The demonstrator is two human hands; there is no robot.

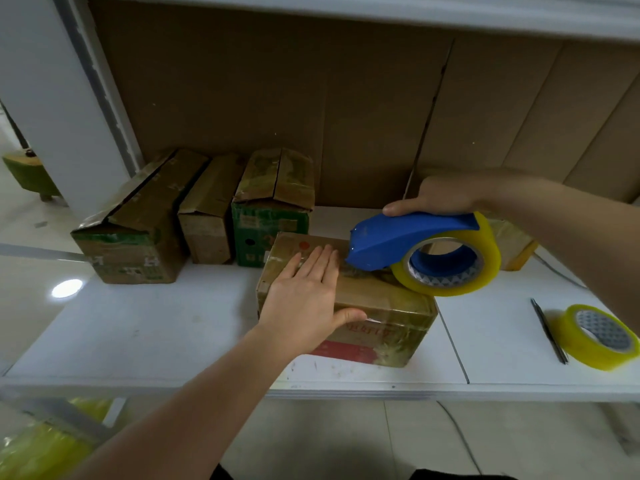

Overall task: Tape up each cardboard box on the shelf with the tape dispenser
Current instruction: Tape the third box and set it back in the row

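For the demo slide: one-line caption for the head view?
Left hand flat on the front cardboard box while the right hand runs the blue tape dispenser across its top.

We had one brown cardboard box (pixel 374 306) lying flat near the white shelf's (pixel 166 327) front edge, its top glossy with tape. On it rested the blue tape dispenser (pixel 412 239) with its yellowish roll. Three more cardboard boxes (pixel 204 216) stood side by side further back, flaps loose.
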